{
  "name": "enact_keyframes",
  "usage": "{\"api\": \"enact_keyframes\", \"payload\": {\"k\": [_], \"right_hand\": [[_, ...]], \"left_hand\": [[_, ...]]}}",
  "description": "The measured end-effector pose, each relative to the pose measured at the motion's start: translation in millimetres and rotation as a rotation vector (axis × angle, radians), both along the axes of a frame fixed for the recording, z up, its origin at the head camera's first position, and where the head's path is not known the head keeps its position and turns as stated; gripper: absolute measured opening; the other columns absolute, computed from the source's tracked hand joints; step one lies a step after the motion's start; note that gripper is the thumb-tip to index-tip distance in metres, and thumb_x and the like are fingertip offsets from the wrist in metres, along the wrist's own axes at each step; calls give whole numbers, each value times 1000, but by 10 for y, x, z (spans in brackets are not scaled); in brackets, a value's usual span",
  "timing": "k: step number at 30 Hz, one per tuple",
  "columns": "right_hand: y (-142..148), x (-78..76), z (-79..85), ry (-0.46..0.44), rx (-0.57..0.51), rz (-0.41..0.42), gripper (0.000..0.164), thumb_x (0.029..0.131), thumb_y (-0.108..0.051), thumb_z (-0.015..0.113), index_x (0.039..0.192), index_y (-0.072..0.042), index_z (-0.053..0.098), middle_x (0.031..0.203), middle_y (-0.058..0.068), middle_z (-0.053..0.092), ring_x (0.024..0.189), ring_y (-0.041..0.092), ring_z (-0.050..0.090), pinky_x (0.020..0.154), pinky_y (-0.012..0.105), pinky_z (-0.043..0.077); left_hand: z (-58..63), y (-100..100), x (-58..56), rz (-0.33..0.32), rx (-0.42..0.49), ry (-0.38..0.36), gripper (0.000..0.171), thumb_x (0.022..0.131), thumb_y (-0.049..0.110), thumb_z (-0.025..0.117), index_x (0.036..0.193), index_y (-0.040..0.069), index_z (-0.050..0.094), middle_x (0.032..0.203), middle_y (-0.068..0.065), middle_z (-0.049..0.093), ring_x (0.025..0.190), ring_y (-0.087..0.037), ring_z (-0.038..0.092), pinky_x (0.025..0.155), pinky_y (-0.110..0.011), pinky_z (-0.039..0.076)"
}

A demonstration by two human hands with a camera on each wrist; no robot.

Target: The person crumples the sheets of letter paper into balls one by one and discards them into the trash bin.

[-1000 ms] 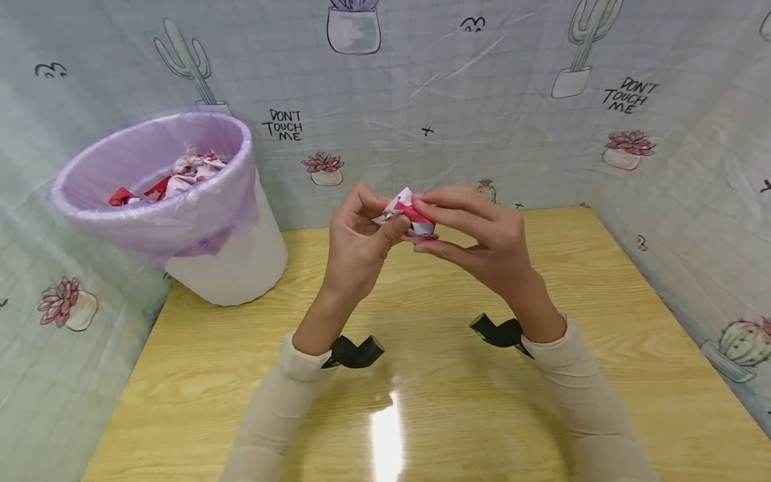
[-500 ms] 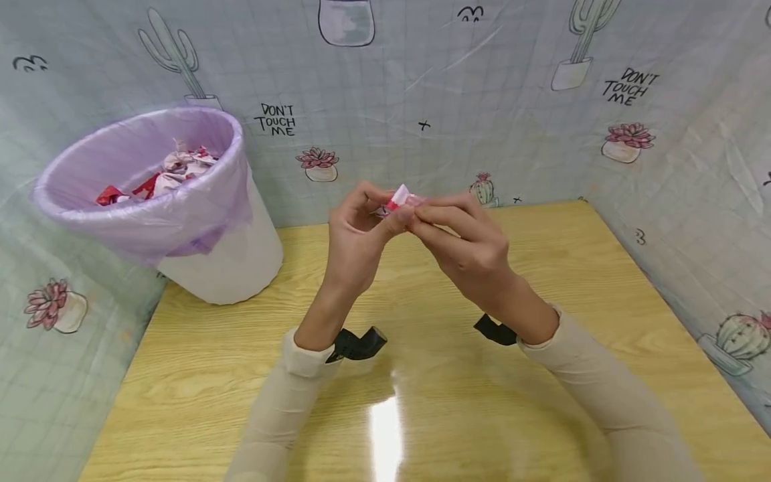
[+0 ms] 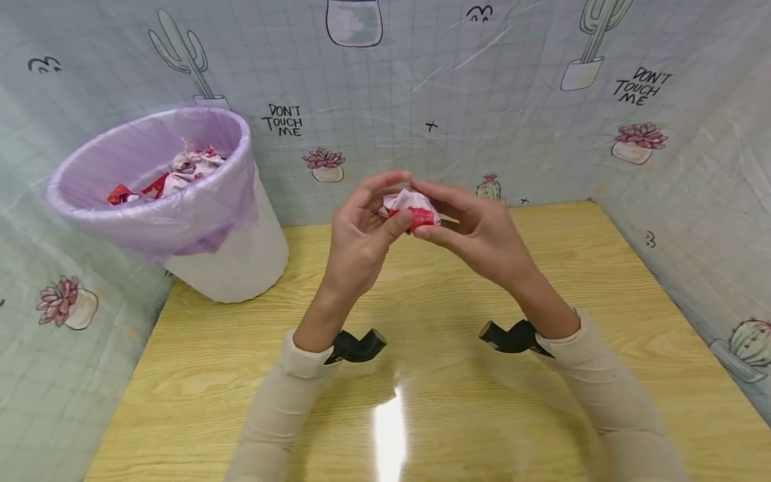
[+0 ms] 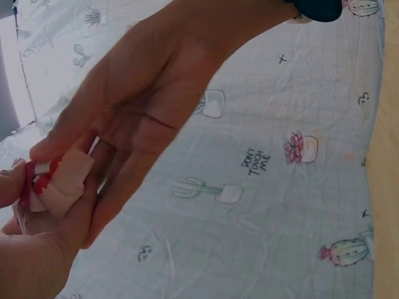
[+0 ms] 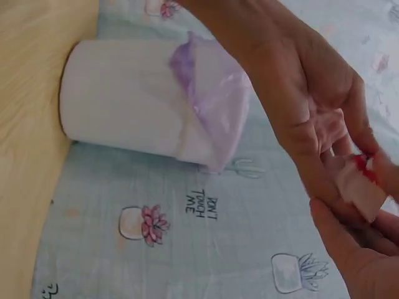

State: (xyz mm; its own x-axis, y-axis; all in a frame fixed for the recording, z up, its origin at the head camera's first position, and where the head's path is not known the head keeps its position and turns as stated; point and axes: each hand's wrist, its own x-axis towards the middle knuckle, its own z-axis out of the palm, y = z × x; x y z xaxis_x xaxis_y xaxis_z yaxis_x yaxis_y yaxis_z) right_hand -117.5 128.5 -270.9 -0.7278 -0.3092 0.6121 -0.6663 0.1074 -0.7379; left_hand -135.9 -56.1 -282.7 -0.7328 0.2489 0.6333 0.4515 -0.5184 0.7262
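Observation:
A crumpled piece of red-and-white paper [image 3: 415, 206] is held up over the table in the head view, between both hands. My left hand [image 3: 355, 251] grips its left side, thumb on the near face and fingers behind. From the right, my right hand [image 3: 490, 237] holds it with the thumb below and the fingers arched over the back. The left wrist view shows the pale side of the crumpled paper [image 4: 72, 180] at the left edge. In the right wrist view the same paper [image 5: 358, 187] sits among the fingers, which partly cover it.
A white bin [image 3: 241, 268] with a purple bag liner [image 3: 223, 201] stands at the back left of the wooden table [image 3: 434, 314]. Crumpled red and white scraps [image 3: 189, 171] lie inside it. A cactus-print curtain [image 3: 391, 120] hangs behind and at the sides. Black wrist mounts [image 3: 359, 347] jut inward.
The right hand closed in on the paper half a second ago, and its fingers have now spread around it again. The paper has been turned and looks more compact. The left hand stays nearly in place.

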Motion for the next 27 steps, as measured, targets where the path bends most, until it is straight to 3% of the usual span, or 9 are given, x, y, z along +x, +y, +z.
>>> {"api": "enact_keyframes", "payload": {"k": [2, 4, 7, 10, 12, 14, 19, 22, 27], "right_hand": [[-16, 21, -15, 37, 2, -33, 57, 83, 15, 73, 138, 5, 59, 135, 16, 65, 119, 24, 66, 89, 33, 58], [-46, 27, -35, 160, 19, -110, 53, 81, 15, 75, 132, 8, 63, 126, 20, 68, 111, 26, 69, 86, 31, 59], [-110, -3, -37, 339, 51, -232, 47, 81, 11, 77, 127, 11, 65, 120, 23, 70, 106, 27, 71, 86, 29, 59], [-142, -52, -10, 434, 91, -312, 45, 82, 4, 79, 125, 10, 67, 120, 22, 71, 107, 27, 71, 88, 26, 57], [-133, -78, 13, 453, 124, -327, 45, 82, 1, 80, 125, 7, 68, 126, 19, 69, 114, 26, 68, 92, 24, 56], [-107, -88, 37, 432, 134, -297, 43, 83, 1, 80, 124, 6, 69, 129, 19, 67, 119, 26, 65, 94, 26, 55], [-61, -82, 59, 325, 58, -135, 45, 82, 11, 77, 125, 12, 65, 132, 23, 60, 124, 28, 59, 100, 36, 53], [-56, -61, 45, 282, 29, -88, 47, 81, 14, 75, 126, 14, 61, 128, 25, 62, 120, 29, 61, 102, 36, 52], [-63, -45, 7, 419, 148, -253, 50, 82, 5, 79, 128, 9, 63, 120, 20, 69, 108, 27, 67, 96, 27, 54]], "left_hand": [[5, 49, 17, 40, -13, 24, 45, 93, -14, 61, 134, -20, 45, 116, -9, 65, 97, -15, 63, 80, -23, 55], [3, 103, 33, 63, -2, 28, 43, 91, -25, 52, 134, -22, 44, 119, -10, 64, 99, -15, 62, 81, -22, 54], [13, 175, 30, 52, 56, -5, 37, 96, -22, 46, 133, -23, 43, 123, -11, 61, 102, -15, 61, 85, -22, 55], [21, 190, 6, 15, 100, -66, 29, 101, -16, 43, 129, -16, 42, 120, -12, 60, 102, -16, 62, 87, -24, 57], [19, 164, -13, 13, 89, -85, 25, 101, -15, 44, 124, -5, 43, 116, -12, 59, 100, -17, 65, 88, -26, 57], [12, 123, -27, 56, 34, -45, 27, 99, -16, 48, 119, 2, 42, 115, -10, 59, 100, -17, 65, 88, -27, 57], [-4, 37, -88, 191, -55, 127, 29, 91, -13, 65, 115, -15, 48, 120, -3, 53, 112, -24, 57, 92, -33, 57], [-8, -4, -114, 234, -83, 122, 42, 85, -3, 74, 120, -15, 55, 118, -1, 55, 111, -24, 58, 94, -38, 57], [-6, -24, -128, 268, -123, 92, 44, 83, -10, 75, 124, -16, 59, 118, -14, 62, 111, -24, 63, 97, -42, 55]]}}
